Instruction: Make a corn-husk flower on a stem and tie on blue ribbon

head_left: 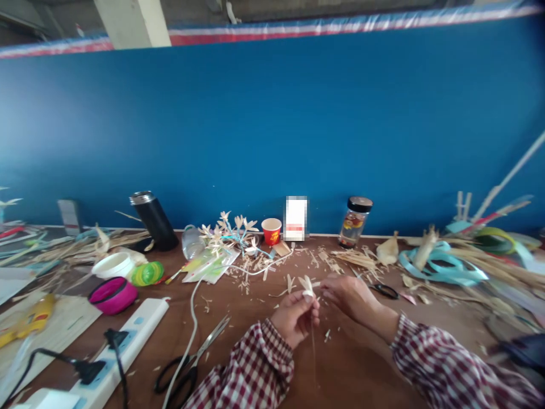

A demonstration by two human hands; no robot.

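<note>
My left hand (296,315) pinches a small pale flower (306,286) with upright petals that look like dried husk. A thin thread-like line hangs below this hand. Just to the right, my right hand (351,298) has its fingers pressed together close to the flower. What those fingers hold is too small to make out. Behind the left hand, another small husk flower (290,284) lies on the table. Black-handled scissors (204,349) rest to the left of my left forearm.
Husk flowers on blue stems (232,234) stand at the back, beside a red paper cup (271,232). A lidded jar (355,221), a black flask (155,221) and a blue ribbon (453,264) are around. At left lie a power strip (140,324), pink bowl (113,295) and yellow glue gun (36,318).
</note>
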